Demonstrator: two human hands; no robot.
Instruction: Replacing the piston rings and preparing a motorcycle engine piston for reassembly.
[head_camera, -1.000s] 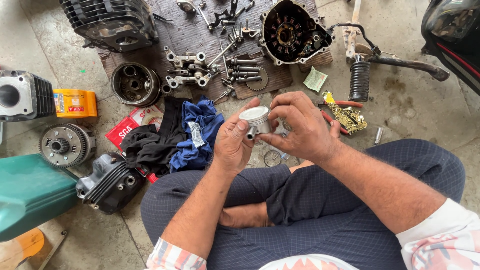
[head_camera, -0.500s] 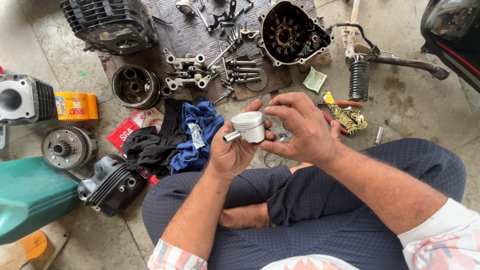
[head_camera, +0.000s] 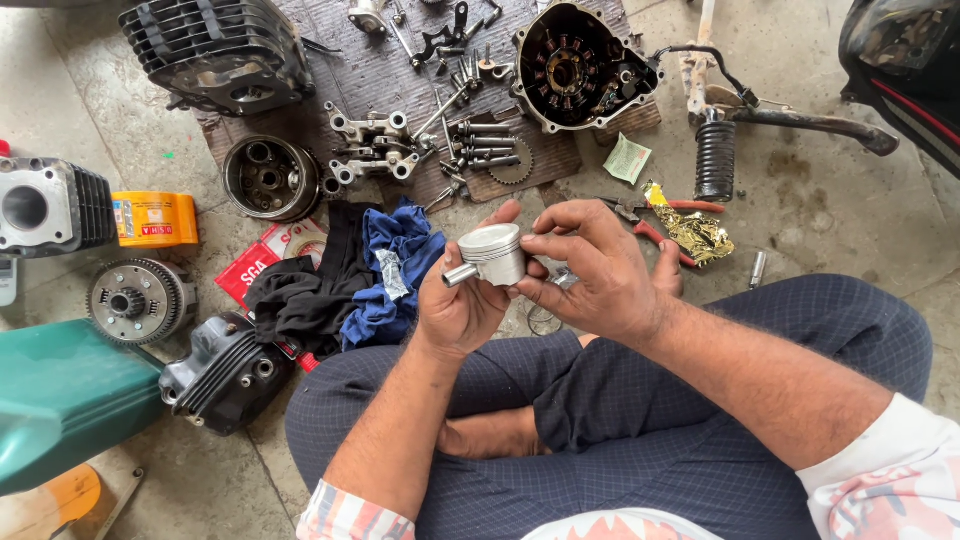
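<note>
The person wears dark navy trousers (head_camera: 640, 440) with a fine, pale grid check, the cloth creased and gathered into folds below the hands. The sleeves are short and pushed up, leaving the forearms bare down to the left hand (head_camera: 462, 305) and right hand (head_camera: 598, 275). The left sleeve (head_camera: 352, 515) carries a red, white and blue check with a narrow hem. The right sleeve (head_camera: 885, 478) is white with soft reddish-pink print. Neither hand shows rings or a watch.
</note>
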